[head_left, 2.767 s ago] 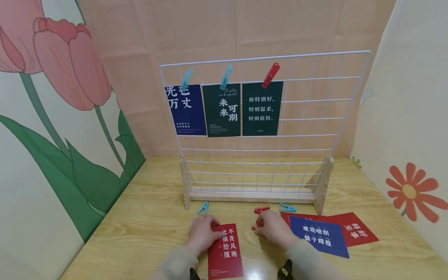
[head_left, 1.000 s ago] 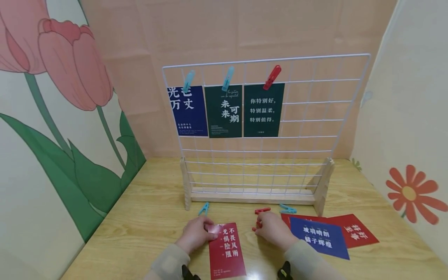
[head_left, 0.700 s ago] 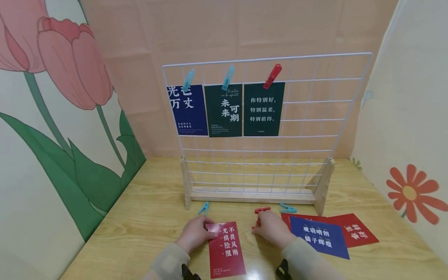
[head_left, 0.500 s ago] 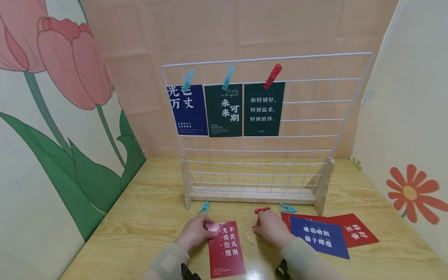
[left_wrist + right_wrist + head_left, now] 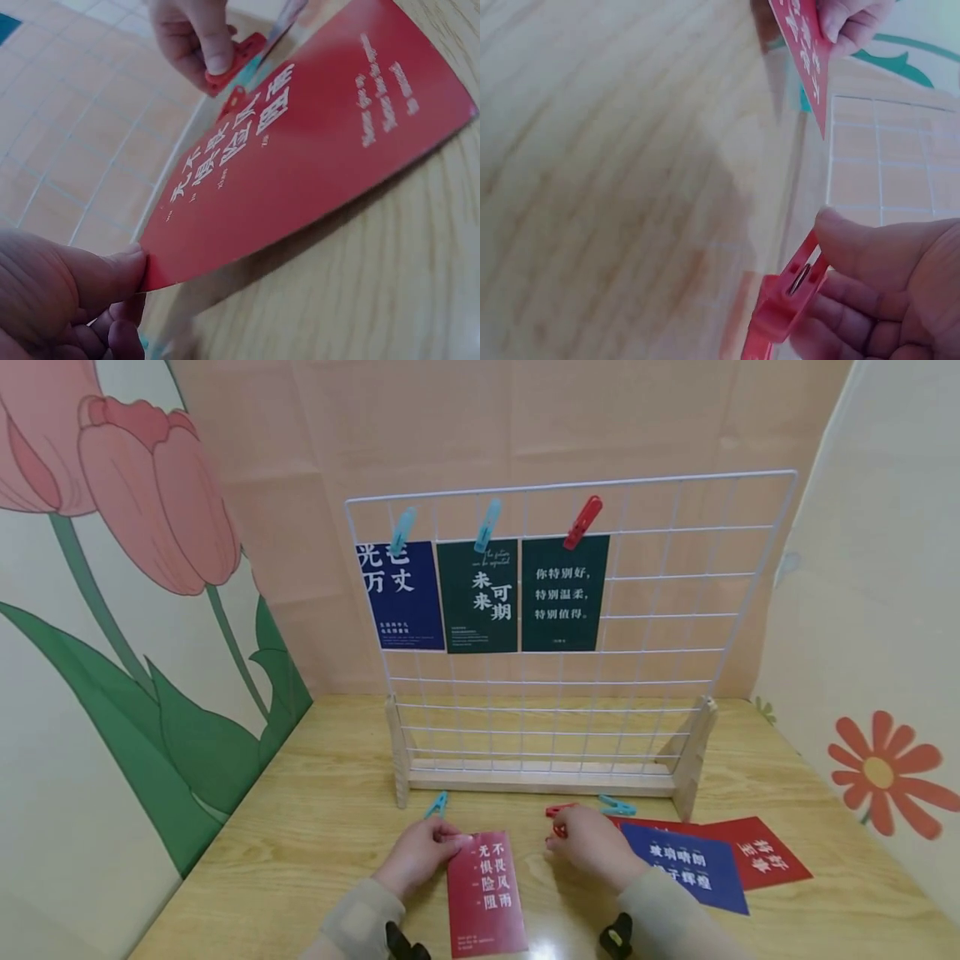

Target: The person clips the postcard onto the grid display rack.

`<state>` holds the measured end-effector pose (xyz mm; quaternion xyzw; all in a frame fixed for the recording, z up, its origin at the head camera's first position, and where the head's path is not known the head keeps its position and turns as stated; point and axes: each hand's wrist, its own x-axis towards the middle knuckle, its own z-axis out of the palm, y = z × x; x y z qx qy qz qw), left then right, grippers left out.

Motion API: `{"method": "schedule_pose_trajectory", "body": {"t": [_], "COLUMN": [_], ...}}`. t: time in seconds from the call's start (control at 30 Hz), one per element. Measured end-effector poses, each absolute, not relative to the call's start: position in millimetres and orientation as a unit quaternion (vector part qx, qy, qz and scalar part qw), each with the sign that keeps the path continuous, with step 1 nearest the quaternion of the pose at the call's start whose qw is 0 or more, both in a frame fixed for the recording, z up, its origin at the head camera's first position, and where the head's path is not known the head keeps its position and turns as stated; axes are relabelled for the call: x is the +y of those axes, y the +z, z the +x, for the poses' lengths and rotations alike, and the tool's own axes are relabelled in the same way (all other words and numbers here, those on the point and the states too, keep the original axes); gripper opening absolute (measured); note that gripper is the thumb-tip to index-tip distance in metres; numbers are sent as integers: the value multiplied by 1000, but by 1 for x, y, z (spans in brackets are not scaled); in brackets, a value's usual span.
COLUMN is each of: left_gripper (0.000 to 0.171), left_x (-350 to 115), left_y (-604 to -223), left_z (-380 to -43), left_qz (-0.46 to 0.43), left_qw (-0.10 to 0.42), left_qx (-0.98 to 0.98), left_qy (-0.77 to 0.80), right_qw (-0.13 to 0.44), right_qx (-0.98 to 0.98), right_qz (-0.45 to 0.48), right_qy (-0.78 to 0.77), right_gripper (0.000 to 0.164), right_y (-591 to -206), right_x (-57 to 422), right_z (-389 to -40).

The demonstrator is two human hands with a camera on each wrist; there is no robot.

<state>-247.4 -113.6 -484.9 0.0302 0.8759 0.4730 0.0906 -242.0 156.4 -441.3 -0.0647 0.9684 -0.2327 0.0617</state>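
Note:
My left hand (image 5: 417, 857) pinches a red card (image 5: 487, 902) with white lettering by its upper left corner, thumb on top. In the left wrist view the card slants, its left corner raised above the table. My right hand (image 5: 596, 847) holds a red clothespin (image 5: 789, 296) between thumb and fingers, seen clearly in the right wrist view. Close to that hand lies another red clothespin (image 5: 558, 811), and beside it a blue clothespin (image 5: 617, 806). One more blue clothespin (image 5: 437, 805) lies beyond my left hand.
A white wire grid (image 5: 660, 643) in a wooden stand (image 5: 540, 781) stands behind the hands. A blue card (image 5: 408, 610) and two green cards (image 5: 482, 610) hang from it by clothespins. At right, a blue card (image 5: 697, 868) overlaps red cards (image 5: 757, 852).
My left hand has moved left and its thumb up to the card's corner; the card's lower end has swung slightly right. The right hand has shifted slightly right and farther off, clothespin in its fingers.

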Motion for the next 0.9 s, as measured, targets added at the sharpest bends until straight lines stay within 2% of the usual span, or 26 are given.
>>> {"method": "schedule_pose_trajectory", "body": {"t": [0.23,0.53,0.9], "left_gripper": [16,16,18], "left_x": [-113,-108,-96], "left_y": [-473,-458,-431], "left_z": [-249,-253,-259], "left_qz": [27,43,73], "left_qw": [113,119,117], "left_qx": [850,817,789], "left_qy": [515,562,598], "right_qw": [55,31,24], "right_qx": [960,943,916], "right_qz": [-52,-59,-66], "right_qy": [-270,-327,-394], "right_gripper": [34,25,42], "right_y": [-433,-415,-377], "right_x": [164,178,210], "right_z": [-243,-242,-243]}}
